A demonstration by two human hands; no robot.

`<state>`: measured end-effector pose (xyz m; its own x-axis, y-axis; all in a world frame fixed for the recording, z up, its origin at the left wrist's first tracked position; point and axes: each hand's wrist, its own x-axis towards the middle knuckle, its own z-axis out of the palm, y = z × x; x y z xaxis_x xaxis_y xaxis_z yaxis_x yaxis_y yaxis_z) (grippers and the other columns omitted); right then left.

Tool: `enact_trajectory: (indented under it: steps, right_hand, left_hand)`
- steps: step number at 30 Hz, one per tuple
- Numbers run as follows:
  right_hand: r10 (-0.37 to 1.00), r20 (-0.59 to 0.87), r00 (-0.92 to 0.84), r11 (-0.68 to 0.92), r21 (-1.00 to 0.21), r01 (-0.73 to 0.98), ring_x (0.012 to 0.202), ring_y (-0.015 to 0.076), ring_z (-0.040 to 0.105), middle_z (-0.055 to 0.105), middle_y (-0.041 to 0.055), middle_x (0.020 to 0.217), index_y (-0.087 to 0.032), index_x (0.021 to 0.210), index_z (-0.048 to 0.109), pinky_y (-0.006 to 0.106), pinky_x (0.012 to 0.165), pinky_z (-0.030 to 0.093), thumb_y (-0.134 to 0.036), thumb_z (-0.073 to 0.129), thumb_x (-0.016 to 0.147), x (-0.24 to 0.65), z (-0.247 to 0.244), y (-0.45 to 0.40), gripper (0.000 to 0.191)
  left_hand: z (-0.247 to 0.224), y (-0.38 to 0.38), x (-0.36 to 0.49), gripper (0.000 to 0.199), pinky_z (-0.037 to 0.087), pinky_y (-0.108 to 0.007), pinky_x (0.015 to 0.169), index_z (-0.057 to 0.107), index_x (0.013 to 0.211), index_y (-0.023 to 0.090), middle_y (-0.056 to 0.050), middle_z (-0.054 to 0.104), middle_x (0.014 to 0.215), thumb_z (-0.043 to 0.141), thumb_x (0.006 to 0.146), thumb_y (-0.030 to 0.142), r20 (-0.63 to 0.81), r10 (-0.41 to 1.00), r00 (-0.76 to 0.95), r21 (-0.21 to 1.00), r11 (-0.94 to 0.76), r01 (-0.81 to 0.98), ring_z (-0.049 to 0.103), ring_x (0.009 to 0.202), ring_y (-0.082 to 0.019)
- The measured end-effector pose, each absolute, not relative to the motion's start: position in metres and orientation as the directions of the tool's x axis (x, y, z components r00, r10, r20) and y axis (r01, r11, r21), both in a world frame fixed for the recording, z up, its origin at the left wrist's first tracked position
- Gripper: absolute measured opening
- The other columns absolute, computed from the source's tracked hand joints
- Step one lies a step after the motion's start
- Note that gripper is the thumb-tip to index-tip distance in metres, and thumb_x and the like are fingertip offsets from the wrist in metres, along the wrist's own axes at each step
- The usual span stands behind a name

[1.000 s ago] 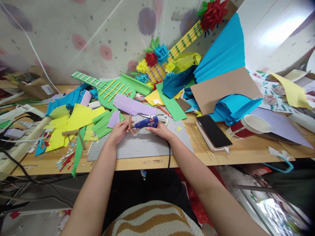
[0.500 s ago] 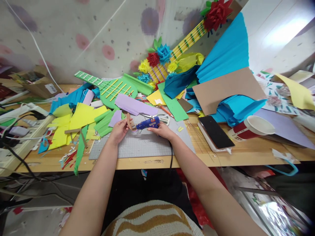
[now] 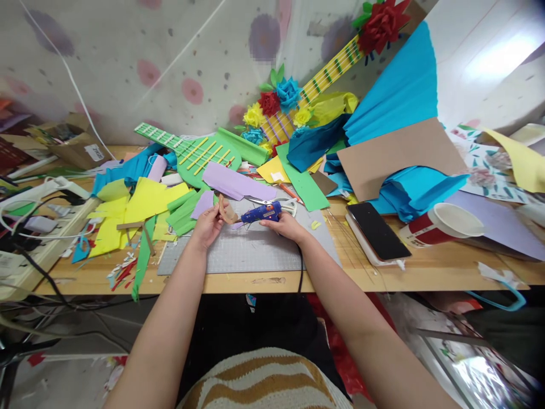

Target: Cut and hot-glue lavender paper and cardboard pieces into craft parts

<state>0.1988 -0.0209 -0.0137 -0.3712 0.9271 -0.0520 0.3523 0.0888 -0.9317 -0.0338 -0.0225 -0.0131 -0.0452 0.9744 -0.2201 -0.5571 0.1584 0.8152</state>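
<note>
L hand [image 3: 209,227]: grip pinched closed on curved brown pc. [image 3: 230,213]. R hand [image 3: 287,224]: grip closed round blue glue gun [image 3: 263,212], nozzle at/nr. pc. Both held above grey cutting mat [image 3: 255,257], wooden counter [image 3: 238,283]; phone [image 3: 378,232] well to R.

Craft workspace, we'd say, home or studio unclear: we see a wooden table [image 3: 238,282], cutting mat [image 3: 255,255], blue glue gun [image 3: 260,213], scissors [image 3: 290,207], yellow paper [image 3: 142,203], cardboard sheet [image 3: 361,156], yellow model guitar [image 3: 330,76], green model guitar [image 3: 185,165].
</note>
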Motion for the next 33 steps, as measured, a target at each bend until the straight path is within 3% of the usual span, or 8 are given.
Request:
enact_trajectory:
  steps: [11, 20, 33]
  right_hand:
    - [0.955, -0.095, -0.28, 0.029, -0.912, 0.41, 0.067, 0.0149, 0.052, 0.057, 0.0008, 0.064, -0.014, 0.077, 0.063, 0.027, 0.066, 0.041, -0.055, 0.064, 0.061, 0.2025, -0.0136, -0.0183, 0.043]
    - [0.962, -0.06, -0.266, 0.047, -0.924, 0.379, 0.07, 0.0155, 0.053, 0.062, 0.0025, 0.073, -0.013, 0.084, 0.064, 0.028, 0.068, 0.042, -0.052, 0.064, 0.062, 0.2041, -0.0156, -0.0157, 0.045]
    - [0.967, -0.036, -0.252, 0.072, -0.911, 0.406, 0.074, 0.0176, 0.056, 0.064, 0.0035, 0.076, -0.015, 0.081, 0.065, 0.029, 0.071, 0.044, -0.051, 0.064, 0.062, 0.2032, -0.0156, -0.0157, 0.041]
  left_hand:
    - [-0.0115, -0.0236, -0.033, 0.014, 0.033, -0.01, 0.04, 0.07, 0.079, 0.008, -0.001, 0.059, 0.056, 0.065, 0.074, 0.02, -0.223, 0.974, -0.035, 0.816, 0.167, -0.553, 0.045, 0.045, -0.001]
    - [-0.0125, -0.0233, -0.0327, 0.016, 0.032, -0.01, 0.039, 0.071, 0.079, 0.007, -0.001, 0.059, 0.057, 0.067, 0.073, 0.021, -0.229, 0.973, -0.032, 0.818, 0.175, -0.547, 0.043, 0.044, -0.001]
    - [-0.0175, -0.0237, -0.0337, 0.022, 0.035, -0.013, 0.045, 0.071, 0.081, 0.009, -0.002, 0.062, 0.06, 0.071, 0.069, 0.027, -0.192, 0.981, -0.013, 0.863, 0.162, -0.479, 0.047, 0.048, -0.002]
